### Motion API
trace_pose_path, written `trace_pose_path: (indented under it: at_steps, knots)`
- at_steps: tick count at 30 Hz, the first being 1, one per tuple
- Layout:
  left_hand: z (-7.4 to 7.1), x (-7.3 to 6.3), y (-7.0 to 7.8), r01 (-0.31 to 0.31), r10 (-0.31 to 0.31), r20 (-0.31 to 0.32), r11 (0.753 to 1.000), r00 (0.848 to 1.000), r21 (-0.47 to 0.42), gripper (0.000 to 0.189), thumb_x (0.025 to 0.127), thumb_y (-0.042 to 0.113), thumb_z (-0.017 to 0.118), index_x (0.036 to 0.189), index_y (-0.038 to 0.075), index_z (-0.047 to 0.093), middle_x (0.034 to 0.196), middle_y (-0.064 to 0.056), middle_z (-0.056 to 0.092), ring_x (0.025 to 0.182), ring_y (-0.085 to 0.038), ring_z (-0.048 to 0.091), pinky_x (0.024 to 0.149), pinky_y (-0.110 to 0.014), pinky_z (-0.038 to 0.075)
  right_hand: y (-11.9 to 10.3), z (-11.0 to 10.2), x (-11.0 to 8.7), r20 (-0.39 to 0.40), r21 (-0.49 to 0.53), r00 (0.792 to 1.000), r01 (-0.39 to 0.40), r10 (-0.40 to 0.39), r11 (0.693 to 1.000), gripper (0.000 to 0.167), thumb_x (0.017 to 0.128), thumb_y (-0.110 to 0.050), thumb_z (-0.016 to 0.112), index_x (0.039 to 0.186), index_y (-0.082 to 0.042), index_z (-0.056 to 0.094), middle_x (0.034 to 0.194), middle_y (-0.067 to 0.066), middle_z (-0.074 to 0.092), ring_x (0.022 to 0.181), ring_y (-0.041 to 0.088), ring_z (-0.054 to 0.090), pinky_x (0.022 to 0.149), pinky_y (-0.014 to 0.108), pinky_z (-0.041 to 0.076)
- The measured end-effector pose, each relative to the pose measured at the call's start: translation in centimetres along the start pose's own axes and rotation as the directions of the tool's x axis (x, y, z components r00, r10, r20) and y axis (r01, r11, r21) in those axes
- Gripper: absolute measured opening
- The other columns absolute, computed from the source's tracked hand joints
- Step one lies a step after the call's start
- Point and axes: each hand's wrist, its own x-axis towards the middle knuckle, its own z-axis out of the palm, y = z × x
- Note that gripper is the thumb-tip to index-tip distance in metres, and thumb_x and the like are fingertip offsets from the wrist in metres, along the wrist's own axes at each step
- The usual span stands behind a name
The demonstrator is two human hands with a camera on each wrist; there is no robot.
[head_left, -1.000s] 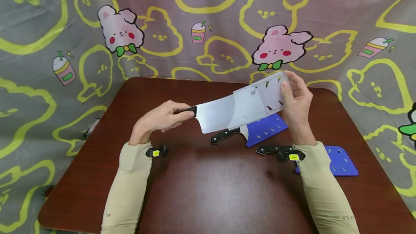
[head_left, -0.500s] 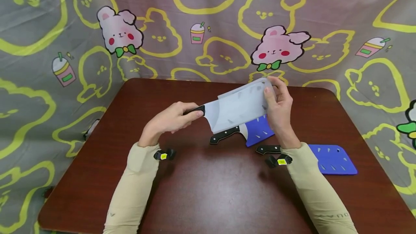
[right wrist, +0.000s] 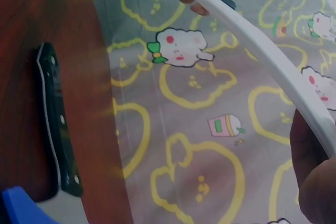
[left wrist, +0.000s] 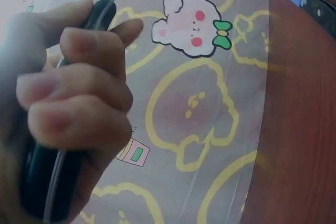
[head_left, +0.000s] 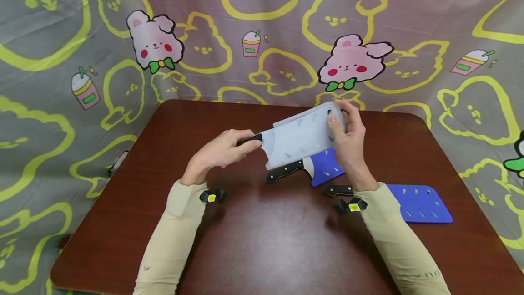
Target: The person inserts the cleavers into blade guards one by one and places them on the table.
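Above the table, a cleaver (head_left: 268, 140) is held level, its broad blade inside a whitish see-through blade guard (head_left: 303, 134). My left hand (head_left: 227, 150) grips the black handle (left wrist: 47, 182), fingers curled round it in the left wrist view. At the guard's far end my right hand (head_left: 349, 138) pinches it, thumb on the near face and fingers behind. Only a narrow strip of bare blade shows between handle and guard. From the right wrist, the guard (right wrist: 273, 61) appears edge-on, with part of the right hand (right wrist: 320, 192) at its lower end.
Beneath the held cleaver, another cleaver with a black riveted handle (head_left: 285, 171) lies in a blue guard (head_left: 326, 166). A third one's handle (head_left: 338, 190) and blue guard (head_left: 423, 203) show either side of the right forearm. A printed cloth (head_left: 286, 17) hangs behind the brown table (head_left: 270, 249).
The blade has slid deeper into the whitish guard, leaving far less of it bare. My right hand has moved left and slightly down; my left hand has moved right, bringing the two closer.
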Motion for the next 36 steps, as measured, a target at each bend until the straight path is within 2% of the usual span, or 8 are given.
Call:
trace_pose_path:
  at_steps: [6, 13, 18, 22, 27, 30, 33, 36]
  knots:
    - [0.1, 0.1, -0.3, 0.017, -0.017, 0.005, 1.0, 1.0, 0.017, 0.025, 0.097, 0.042, 0.059, 0.089, 0.018, 0.057, 0.061, -0.002, 0.05, 0.04, -0.017, 0.04, 0.041, -0.03, 0.038, 0.3, -1.1, 0.6, 0.118, -0.061, 0.99, -0.073, 0.079, 0.995, 0.043, 0.099, -0.011, 0.054, 0.14, -0.003, 0.044, 0.114, -0.002, 0.06, 0.1, 0.011, 0.063, 0.067, 0.022, 0.057]
    - [0.0, 0.2, -1.7, 0.088, -0.09, 0.033, 0.995, 0.995, 0.05, 0.034, 0.089, 0.038, 0.071, 0.116, 0.02, 0.061, 0.082, -0.003, 0.061, 0.06, -0.018, 0.057, 0.053, -0.032, 0.05, 2.5, -2.0, 1.0, 0.294, -0.266, 0.935, -0.118, 0.197, 0.957, 0.046, 0.103, -0.02, 0.049, 0.147, -0.01, 0.037, 0.124, 0.018, 0.056, 0.091, 0.007, 0.065, 0.062, 0.025, 0.057]
    - [-0.2, 0.7, -3.0, 0.124, -0.126, 0.018, 0.99, 0.992, 0.072, 0.038, 0.09, 0.032, 0.071, 0.123, 0.017, 0.059, 0.089, -0.004, 0.064, 0.067, -0.018, 0.06, 0.058, -0.032, 0.053, 4.4, -1.8, 1.2, 0.37, -0.39, 0.861, -0.198, 0.35, 0.899, 0.054, 0.105, -0.03, 0.044, 0.153, -0.019, 0.022, 0.125, 0.029, 0.056, 0.055, 0.021, 0.058, 0.044, 0.044, 0.05]
    - [-0.4, 0.9, -4.0, 0.175, -0.176, -0.002, 0.977, 0.984, 0.123, 0.03, 0.092, 0.031, 0.069, 0.116, 0.014, 0.063, 0.088, -0.006, 0.063, 0.064, -0.018, 0.06, 0.059, -0.03, 0.052, 5.4, -1.1, 1.4, 0.395, -0.498, 0.793, -0.241, 0.465, 0.833, 0.061, 0.104, -0.033, 0.047, 0.154, -0.018, 0.016, 0.122, 0.027, 0.057, 0.045, 0.029, 0.051, 0.045, 0.047, 0.047]
    - [-0.6, 0.9, -5.7, 0.224, -0.224, -0.019, 0.957, 0.974, 0.183, 0.03, 0.094, 0.034, 0.066, 0.116, 0.014, 0.063, 0.087, -0.006, 0.061, 0.065, -0.017, 0.06, 0.061, -0.029, 0.05, 6.4, 0.4, 1.4, 0.411, -0.509, 0.76, -0.267, 0.504, 0.818, 0.064, 0.101, -0.027, 0.054, 0.153, -0.012, 0.019, 0.129, 0.029, 0.051, 0.078, 0.035, 0.063, 0.061, 0.05, 0.056]
    - [-0.8, 0.7, -6.6, 0.252, -0.253, -0.02, 0.947, 0.967, 0.2, 0.028, 0.094, 0.034, 0.066, 0.113, 0.014, 0.064, 0.083, -0.007, 0.062, 0.064, -0.017, 0.059, 0.061, -0.03, 0.048, 6.9, 1.1, 1.2, 0.457, -0.502, 0.717, -0.28, 0.526, 0.818, 0.067, 0.101, -0.025, 0.055, 0.154, -0.009, 0.017, 0.14, 0.03, 0.041, 0.102, 0.037, 0.061, 0.072, 0.05, 0.058]
    - [-1.1, 0.6, -7.4, 0.273, -0.276, -0.013, 0.939, 0.961, 0.21, 0.026, 0.094, 0.033, 0.066, 0.111, 0.013, 0.064, 0.082, -0.009, 0.063, 0.064, -0.017, 0.058, 0.06, -0.03, 0.046, 7.3, 1.7, 1.1, 0.5, -0.521, 0.671, -0.272, 0.547, 0.809, 0.07, 0.102, -0.027, 0.054, 0.155, -0.008, 0.013, 0.148, 0.028, 0.031, 0.112, 0.039, 0.057, 0.078, 0.046, 0.058]
    - [-1.4, 0.8, -8.0, 0.289, -0.294, -0.008, 0.931, 0.956, 0.221, 0.026, 0.094, 0.032, 0.066, 0.112, 0.012, 0.065, 0.085, -0.01, 0.064, 0.066, -0.017, 0.058, 0.062, -0.03, 0.045, 7.5, 2.2, 1.1, 0.524, -0.553, 0.646, -0.237, 0.554, 0.799, 0.073, 0.102, -0.029, 0.054, 0.156, -0.008, 0.011, 0.155, 0.025, 0.022, 0.124, 0.038, 0.05, 0.083, 0.044, 0.056]
